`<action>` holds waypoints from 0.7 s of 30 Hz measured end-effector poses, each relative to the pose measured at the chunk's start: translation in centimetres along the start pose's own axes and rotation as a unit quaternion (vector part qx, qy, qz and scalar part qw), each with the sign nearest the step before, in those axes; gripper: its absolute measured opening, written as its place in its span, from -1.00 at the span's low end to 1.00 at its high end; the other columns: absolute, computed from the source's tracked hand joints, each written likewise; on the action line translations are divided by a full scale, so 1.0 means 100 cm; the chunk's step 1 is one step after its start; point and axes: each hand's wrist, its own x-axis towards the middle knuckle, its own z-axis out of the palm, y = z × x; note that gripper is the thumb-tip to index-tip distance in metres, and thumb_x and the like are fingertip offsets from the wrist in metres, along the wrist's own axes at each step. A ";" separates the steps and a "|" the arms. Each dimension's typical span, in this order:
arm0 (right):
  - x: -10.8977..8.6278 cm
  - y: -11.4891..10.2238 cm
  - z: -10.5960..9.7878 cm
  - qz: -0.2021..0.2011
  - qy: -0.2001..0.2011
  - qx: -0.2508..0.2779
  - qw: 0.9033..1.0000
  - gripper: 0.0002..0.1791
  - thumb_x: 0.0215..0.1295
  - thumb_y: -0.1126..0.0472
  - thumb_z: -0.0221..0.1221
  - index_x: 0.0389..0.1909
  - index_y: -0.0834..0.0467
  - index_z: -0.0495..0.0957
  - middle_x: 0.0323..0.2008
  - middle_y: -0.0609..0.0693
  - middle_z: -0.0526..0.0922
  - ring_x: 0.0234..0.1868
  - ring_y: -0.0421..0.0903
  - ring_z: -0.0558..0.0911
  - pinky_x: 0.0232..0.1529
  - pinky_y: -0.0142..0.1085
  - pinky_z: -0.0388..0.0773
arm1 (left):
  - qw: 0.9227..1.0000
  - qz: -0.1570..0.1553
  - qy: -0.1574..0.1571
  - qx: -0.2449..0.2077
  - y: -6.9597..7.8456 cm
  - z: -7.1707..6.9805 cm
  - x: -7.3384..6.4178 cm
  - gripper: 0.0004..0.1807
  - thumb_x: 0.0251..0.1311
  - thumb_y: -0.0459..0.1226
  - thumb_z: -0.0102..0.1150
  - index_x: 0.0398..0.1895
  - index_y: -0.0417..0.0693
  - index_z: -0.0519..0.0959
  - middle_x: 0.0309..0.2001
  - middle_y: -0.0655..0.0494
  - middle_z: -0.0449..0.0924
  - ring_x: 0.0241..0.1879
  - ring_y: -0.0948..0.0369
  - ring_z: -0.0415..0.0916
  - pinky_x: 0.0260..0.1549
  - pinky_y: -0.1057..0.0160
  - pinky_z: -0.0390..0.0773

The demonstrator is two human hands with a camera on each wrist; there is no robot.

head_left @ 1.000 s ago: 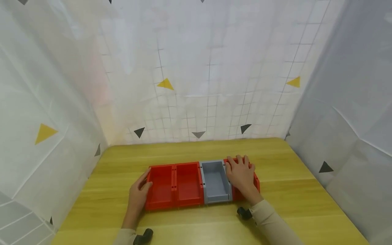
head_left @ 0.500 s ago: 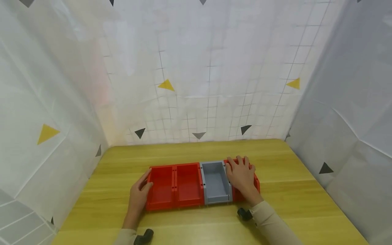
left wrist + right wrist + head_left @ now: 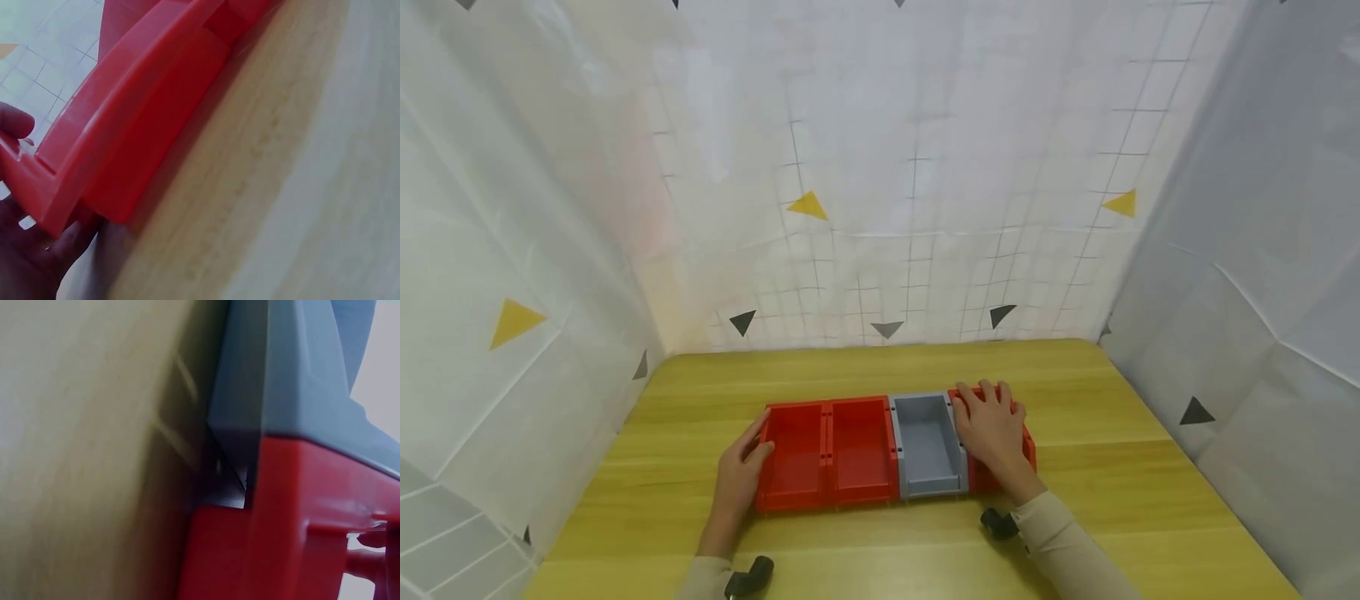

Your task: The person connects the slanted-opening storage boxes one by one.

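Four-sided open-top storage bins stand side by side in one row. From the left come a red bin [image 3: 794,454], a second red bin [image 3: 861,446] and a grey bin [image 3: 929,442]; another red bin [image 3: 1028,448] ends the row. My left hand [image 3: 739,479] grips the leftmost bin's side wall, the thumb at its rim and the fingers outside. Over the rightmost bin lies my right hand [image 3: 991,429], spread fingers bent across it to the far rim, holding it. In the right wrist view, fingers [image 3: 369,559] show beyond its red wall. The palm hides most of its inside.
The row stands on a wooden table [image 3: 880,542], with bare wood around it. White sheeting [image 3: 880,167] with grid lines and triangles hangs behind and on both sides. Black wrist-worn pieces stick out beside both sleeves.
Both hands and the row of bins keep their places. Only a slight shift of the head view shows.
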 end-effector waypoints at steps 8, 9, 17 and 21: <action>-0.002 0.002 0.003 0.006 -0.003 0.000 1.000 -0.40 0.54 -0.09 0.00 0.51 0.02 0.42 0.42 0.31 0.30 0.49 0.39 0.02 0.29 0.48 0.04 | 0.999 0.017 -0.009 0.030 0.014 -0.002 -0.008 -0.45 0.51 -0.38 0.10 0.53 -0.12 0.39 0.49 -0.06 0.33 0.44 -0.01 0.30 0.12 0.59 0.31; -0.003 0.002 0.003 0.007 -0.004 -0.001 1.000 -0.39 0.54 -0.09 0.00 0.51 0.02 0.41 0.42 0.31 0.30 0.49 0.39 0.02 0.29 0.48 0.04 | 0.999 0.017 -0.009 0.032 0.014 -0.001 -0.009 -0.45 0.51 -0.38 0.10 0.53 -0.11 0.39 0.49 -0.06 0.33 0.44 -0.01 0.30 0.12 0.59 0.30; -0.004 0.002 0.001 0.010 -0.002 -0.001 1.000 -0.38 0.53 -0.09 0.03 0.51 0.04 0.41 0.44 0.33 0.28 0.49 0.41 0.02 0.30 0.50 0.03 | 1.000 0.020 -0.007 0.016 -0.010 0.000 0.000 -0.45 0.53 -0.35 0.10 0.54 -0.01 0.39 0.51 -0.01 0.31 0.44 -0.02 0.31 0.10 0.61 0.31; -0.004 0.001 0.000 0.010 0.001 0.000 1.000 -0.38 0.52 -0.08 0.03 0.51 0.04 0.41 0.44 0.34 0.28 0.49 0.41 0.02 0.30 0.49 0.03 | 1.000 0.025 -0.002 0.014 -0.027 0.000 0.005 -0.45 0.53 -0.29 0.12 0.54 0.13 0.42 0.50 0.08 0.32 0.43 0.03 0.32 0.11 0.59 0.32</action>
